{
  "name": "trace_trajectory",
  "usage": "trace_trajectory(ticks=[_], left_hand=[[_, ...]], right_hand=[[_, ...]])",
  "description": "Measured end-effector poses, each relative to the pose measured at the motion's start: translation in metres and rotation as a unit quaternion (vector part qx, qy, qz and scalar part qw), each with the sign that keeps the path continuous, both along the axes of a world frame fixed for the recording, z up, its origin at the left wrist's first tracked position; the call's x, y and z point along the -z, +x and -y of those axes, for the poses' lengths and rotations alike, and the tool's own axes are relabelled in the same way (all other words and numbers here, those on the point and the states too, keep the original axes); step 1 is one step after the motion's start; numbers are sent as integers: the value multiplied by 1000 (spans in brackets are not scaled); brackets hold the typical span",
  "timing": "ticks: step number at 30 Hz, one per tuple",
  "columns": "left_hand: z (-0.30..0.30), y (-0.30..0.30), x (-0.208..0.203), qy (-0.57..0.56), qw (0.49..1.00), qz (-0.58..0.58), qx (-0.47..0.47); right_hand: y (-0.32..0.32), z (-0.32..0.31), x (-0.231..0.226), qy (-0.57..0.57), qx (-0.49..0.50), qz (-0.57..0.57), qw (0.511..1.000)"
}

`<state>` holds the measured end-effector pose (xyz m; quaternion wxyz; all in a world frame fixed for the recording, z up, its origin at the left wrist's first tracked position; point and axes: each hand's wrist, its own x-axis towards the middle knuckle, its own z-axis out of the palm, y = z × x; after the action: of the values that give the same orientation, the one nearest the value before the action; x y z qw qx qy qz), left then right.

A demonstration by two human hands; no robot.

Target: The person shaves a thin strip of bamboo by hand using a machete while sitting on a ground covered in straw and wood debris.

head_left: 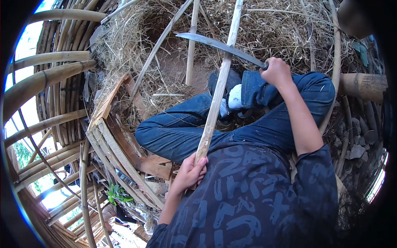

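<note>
My left hand (190, 173) is closed round the near end of a long, pale, peeled wooden pole (217, 97). The pole slants up and away over my crossed legs and runs out past the far edge of view. In my right hand (277, 71) is the dark handle of a long curved knife (231, 50), gripped with the fingers wrapped round it. Its blade points left and lies across the pole beyond my feet. The handle itself is mostly hidden by my fist.
Dry shavings and straw (281, 35) cover the ground ahead. Loose sticks (192, 49) lie left of the pole. Beside my left knee stands a wooden frame of boards (120, 153). Bamboo poles (49, 78) form a wall at left; a thick log (364, 87) and stones (357, 151) are at right.
</note>
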<state>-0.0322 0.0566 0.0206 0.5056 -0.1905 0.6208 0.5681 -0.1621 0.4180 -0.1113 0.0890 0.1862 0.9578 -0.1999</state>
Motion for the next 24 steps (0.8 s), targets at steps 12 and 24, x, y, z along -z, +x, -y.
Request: trace_trajectory(ticks=[12, 24], left_hand=[[-13, -11, 18, -131, 963, -216, 91], [-12, -19, 36, -29, 998, 45, -23]], right_hand=[[73, 117, -41, -182, -267, -61, 944], [77, 114, -38, -139, -290, -110, 940]])
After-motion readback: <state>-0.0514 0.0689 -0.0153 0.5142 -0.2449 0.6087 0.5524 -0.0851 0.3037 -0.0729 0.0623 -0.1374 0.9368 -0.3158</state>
